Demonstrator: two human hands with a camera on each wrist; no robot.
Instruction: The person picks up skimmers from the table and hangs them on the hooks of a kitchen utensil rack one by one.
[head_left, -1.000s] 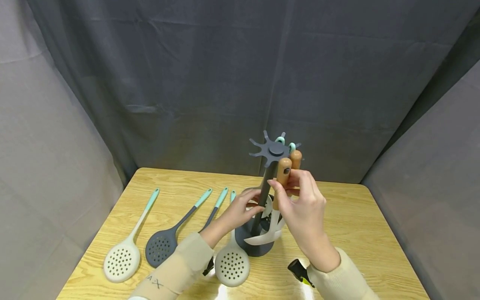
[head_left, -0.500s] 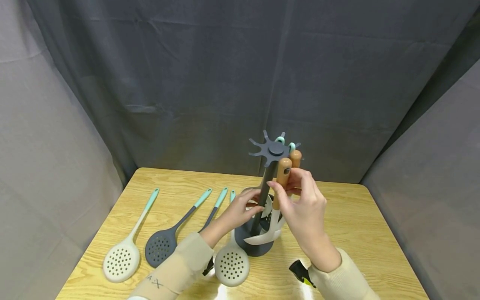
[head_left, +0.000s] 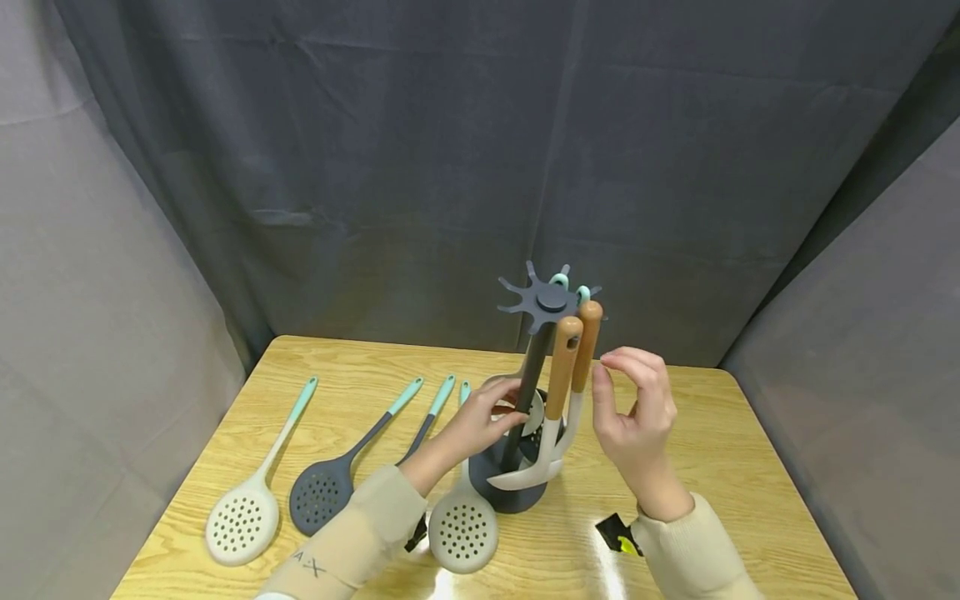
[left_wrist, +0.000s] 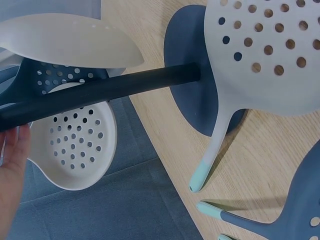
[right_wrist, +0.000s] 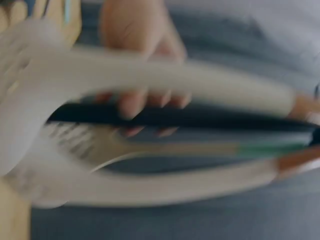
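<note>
The nearer wooden-handled utensil (head_left: 564, 367) hangs at the right front side of the utensil stand (head_left: 536, 362), with the farther wooden-handled utensil (head_left: 590, 337) just behind it; the handle tops are close to the crown of the stand, and the pale heads are down near its base. The left grip (head_left: 480, 423) has its thumb and fingers closed around the pole of the stand. The right grip (head_left: 637, 412) is to the right of the stand, its fingers loosely curved, with nothing in them. I judge each hanging utensil to be rather light but long, so it can swing if it is touched at the head. The handle looks like smooth, stiff wood, perhaps a little slippery; the pale part seems firm and not fragile. The best place to take hold is the middle of the wood, below the crown of the stand, between thumb and fingertips. The stand itself seems slim and top-loaded, so it may tip on the worktop (head_left: 738, 467); its pole is the good place for steadying it.
</note>
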